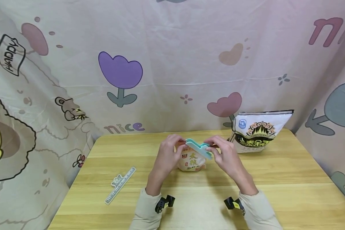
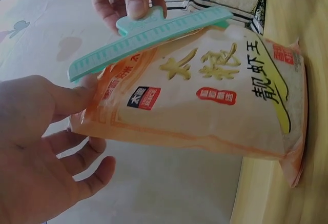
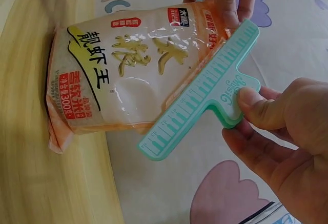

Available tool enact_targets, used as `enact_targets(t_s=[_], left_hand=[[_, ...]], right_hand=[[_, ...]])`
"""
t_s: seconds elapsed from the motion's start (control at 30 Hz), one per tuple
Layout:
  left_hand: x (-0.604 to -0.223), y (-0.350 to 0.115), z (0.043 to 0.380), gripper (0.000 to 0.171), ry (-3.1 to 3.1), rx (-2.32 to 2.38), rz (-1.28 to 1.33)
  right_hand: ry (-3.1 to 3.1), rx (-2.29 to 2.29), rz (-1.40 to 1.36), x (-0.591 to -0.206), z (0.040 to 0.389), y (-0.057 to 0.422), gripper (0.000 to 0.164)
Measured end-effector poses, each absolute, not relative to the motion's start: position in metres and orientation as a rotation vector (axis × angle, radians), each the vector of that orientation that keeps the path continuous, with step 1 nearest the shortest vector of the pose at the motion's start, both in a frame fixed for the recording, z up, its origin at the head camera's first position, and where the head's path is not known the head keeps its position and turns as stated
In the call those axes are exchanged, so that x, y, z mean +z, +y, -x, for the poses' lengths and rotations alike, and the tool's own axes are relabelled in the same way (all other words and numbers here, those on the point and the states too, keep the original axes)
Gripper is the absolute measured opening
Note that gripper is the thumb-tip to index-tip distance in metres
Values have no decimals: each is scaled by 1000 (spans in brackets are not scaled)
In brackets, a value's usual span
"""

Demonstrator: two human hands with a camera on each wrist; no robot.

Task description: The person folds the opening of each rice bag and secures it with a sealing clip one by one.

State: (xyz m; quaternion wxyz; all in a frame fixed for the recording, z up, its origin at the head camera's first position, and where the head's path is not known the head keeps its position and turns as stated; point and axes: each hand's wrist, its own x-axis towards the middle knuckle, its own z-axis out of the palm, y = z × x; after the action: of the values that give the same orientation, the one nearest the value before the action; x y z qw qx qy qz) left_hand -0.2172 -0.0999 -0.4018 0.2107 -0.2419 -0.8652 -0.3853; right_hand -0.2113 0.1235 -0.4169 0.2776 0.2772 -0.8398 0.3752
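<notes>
A small orange-and-white rice bag (image 1: 189, 163) stands upright on the table. My left hand (image 1: 167, 155) pinches its upper corner between thumb and fingers, as the left wrist view shows. A mint-green bag clip (image 3: 202, 97) with a piano-key pattern lies slanted across the bag's top edge. My right hand (image 1: 226, 156) holds the clip's handle between thumb and fingers. In the right wrist view the clip's long bar crosses the bag's top at an angle, and one end reaches close to my left fingertips. How far the bag's edge sits inside the clip is hidden.
On the wooden table (image 1: 103, 159), a white piano-patterned clip (image 1: 120, 185) lies to the left. A larger white-and-black rice bag (image 1: 260, 132) stands at the back right. A printed curtain (image 1: 166, 64) hangs behind the table.
</notes>
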Motion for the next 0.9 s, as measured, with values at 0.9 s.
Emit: enact_targets(t_s=[0.9], left_hand=[[-394,-106,217,2,-2385,-1064,669]], right_hand=[[-2264,996,-783,-420,211,115,22]])
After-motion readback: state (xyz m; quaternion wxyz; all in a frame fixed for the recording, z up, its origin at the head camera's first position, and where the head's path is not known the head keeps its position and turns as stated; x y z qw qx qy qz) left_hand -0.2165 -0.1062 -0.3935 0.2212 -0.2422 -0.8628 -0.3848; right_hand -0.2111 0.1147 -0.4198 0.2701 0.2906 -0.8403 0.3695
